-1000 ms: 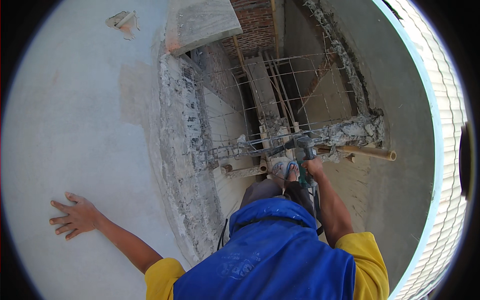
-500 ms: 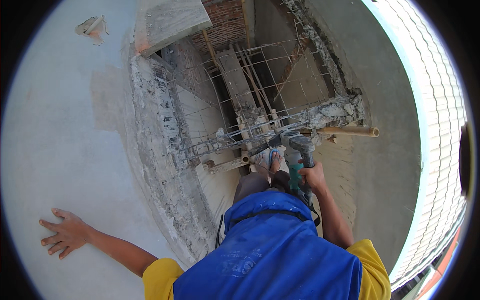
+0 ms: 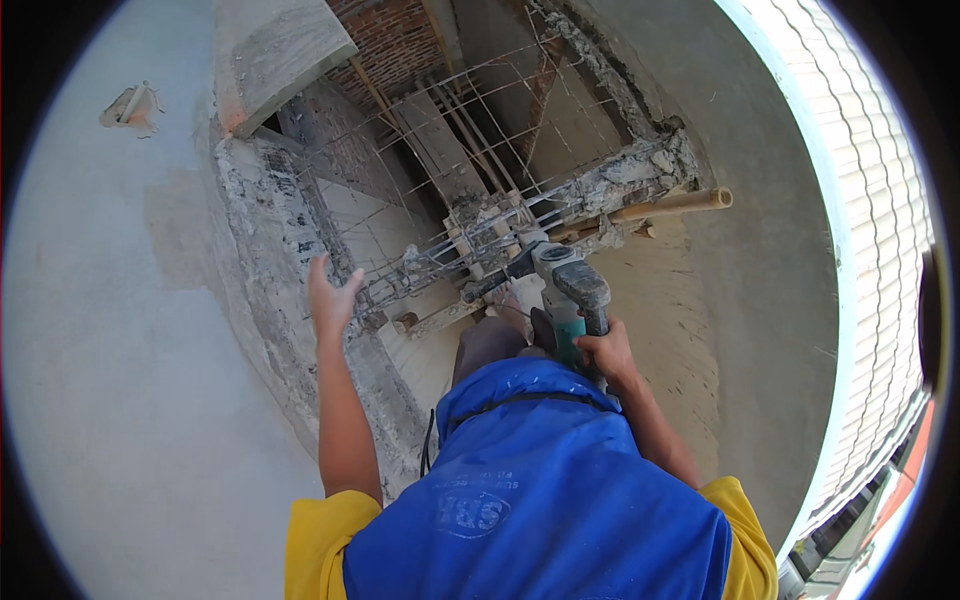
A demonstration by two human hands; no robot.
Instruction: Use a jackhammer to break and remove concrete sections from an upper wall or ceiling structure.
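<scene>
My right hand (image 3: 608, 352) is wrapped round the black rear handle of a teal and grey demolition hammer (image 3: 570, 290). The tool slants down in front of my legs, its front end close to the exposed steel bars (image 3: 420, 256); its tip is hard to make out. My left hand (image 3: 333, 295) is raised, holding nothing, with thumb and fingers apart. It appears in front of the rough, chipped concrete strip (image 3: 262, 225) along the left wall; whether it touches cannot be told. A broken concrete beam (image 3: 640, 172) runs right from the bars.
A bamboo pole (image 3: 690, 203) juts out under the beam at right. Below the bar grid is a deep drop with planks (image 3: 440, 150) and a brick wall (image 3: 390, 45). A concrete slab (image 3: 275, 65) projects at upper left. Corrugated sheeting (image 3: 870, 200) lies far right.
My left hand has come off the smooth left wall and swung up and right toward the chipped strip. The hammer has shifted slightly left and up in the picture, still in my right hand.
</scene>
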